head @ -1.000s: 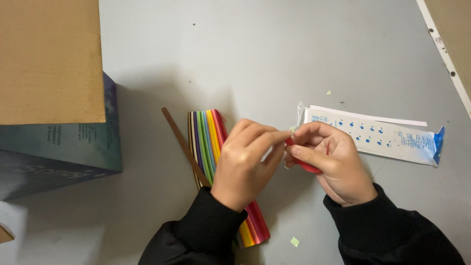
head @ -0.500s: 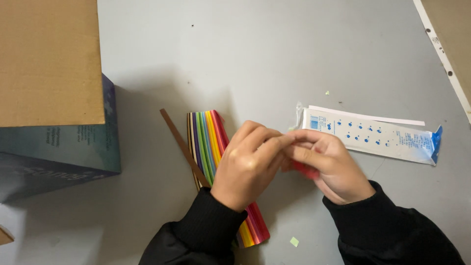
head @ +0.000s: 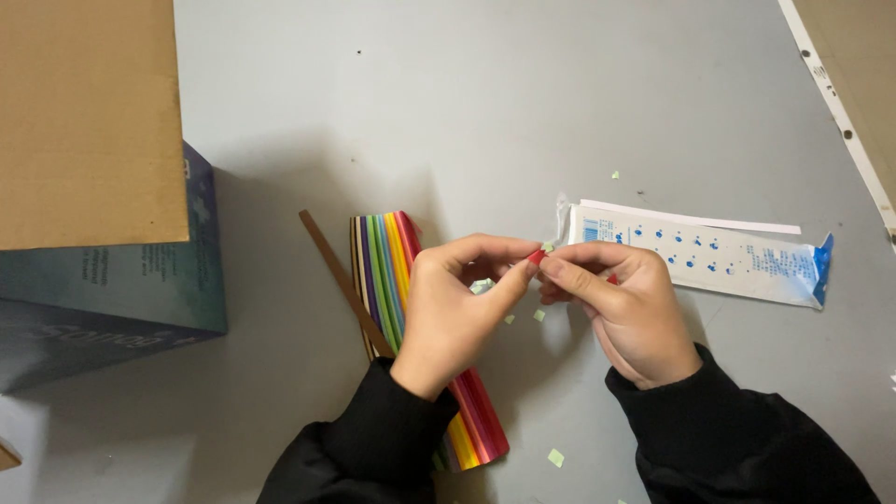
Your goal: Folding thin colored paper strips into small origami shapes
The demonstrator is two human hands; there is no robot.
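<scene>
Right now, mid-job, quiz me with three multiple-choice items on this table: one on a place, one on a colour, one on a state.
1. Where does the rainbow bundle of paper strips lie?
A. under the left hand
B. on the cardboard box
C. on the white-and-blue wrapper

2. What colour is the small piece pinched between both hands?
A. blue
B. red
C. brown

3. How is the right hand?
A. flat on the table
B. fingers closed on the red piece
C. lifting the wrapper

Answers: 1 A, the left wrist crosses the bundle; 2 B, a red tip shows between the fingertips; 3 B, its fingers meet the left hand's at that piece.
</scene>
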